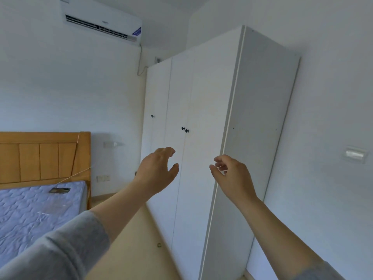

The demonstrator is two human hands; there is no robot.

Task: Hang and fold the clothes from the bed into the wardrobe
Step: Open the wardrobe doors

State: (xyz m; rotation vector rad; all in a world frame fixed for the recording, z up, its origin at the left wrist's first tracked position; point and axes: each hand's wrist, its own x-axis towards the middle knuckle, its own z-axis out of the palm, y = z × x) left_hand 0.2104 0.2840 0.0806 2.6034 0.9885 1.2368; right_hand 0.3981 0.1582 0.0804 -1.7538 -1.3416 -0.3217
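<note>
A tall white wardrobe (205,93) stands ahead with all its doors closed. Two small black knobs (185,129) sit side by side on its nearer pair of doors. My left hand (157,170) is raised in front of the doors, below the knobs, with loosely curled fingers and nothing in it. My right hand (232,176) is raised in front of the wardrobe's front right corner, fingers loosely curled, holding nothing. Neither hand touches the wardrobe. The bed (36,211) with a blue quilted mattress lies at the lower left; no clothes show on the part in view.
A wooden headboard (44,158) backs the bed. A small dark flat object (59,190) lies on the mattress corner. An air conditioner (101,19) hangs high on the wall. A strip of beige floor (145,239) runs between bed and wardrobe. A second pair of knobs (152,116) is farther back.
</note>
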